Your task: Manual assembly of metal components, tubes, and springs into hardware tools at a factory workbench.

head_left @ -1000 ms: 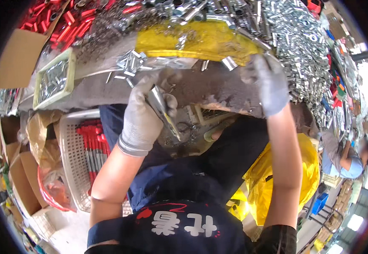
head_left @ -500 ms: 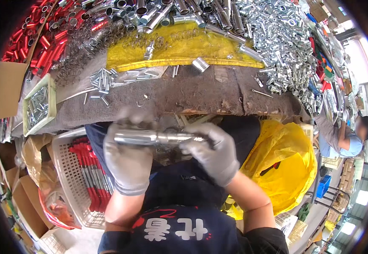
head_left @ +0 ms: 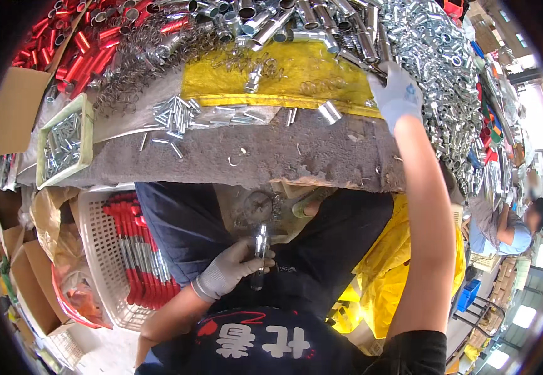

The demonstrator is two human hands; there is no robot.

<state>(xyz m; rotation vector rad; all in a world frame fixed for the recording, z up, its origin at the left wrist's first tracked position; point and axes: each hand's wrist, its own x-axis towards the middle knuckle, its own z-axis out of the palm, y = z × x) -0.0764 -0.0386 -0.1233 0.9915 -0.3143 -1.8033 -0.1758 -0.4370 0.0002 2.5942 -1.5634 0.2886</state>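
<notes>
My left hand (head_left: 226, 272), in a pale grey glove, is closed round a shiny metal tube (head_left: 261, 242) over my lap. The tube stands nearly upright in the picture, and its lower end looks darker. Far forward and to the right, my gloved right hand (head_left: 399, 97) reaches to the edge of a heap of metal tubes (head_left: 365, 47), beside the yellow cloth (head_left: 265, 78). Its fingertips touch the tubes there; the fingers are partly hidden, so their grip does not show.
Red tubes (head_left: 84, 44) and wire springs (head_left: 118, 81) lie at the back left. Short pins fill a pale tray (head_left: 87, 131). A white basket (head_left: 99, 250) of red-ended parts stands by my left leg, yellow sacking (head_left: 377, 262) by my right. A person (head_left: 515, 228) sits far right.
My hands have parted. The left has drawn back toward my body with the metal tube, now turned upright. The right has let go of it and stretched forward to the tube heap.
</notes>
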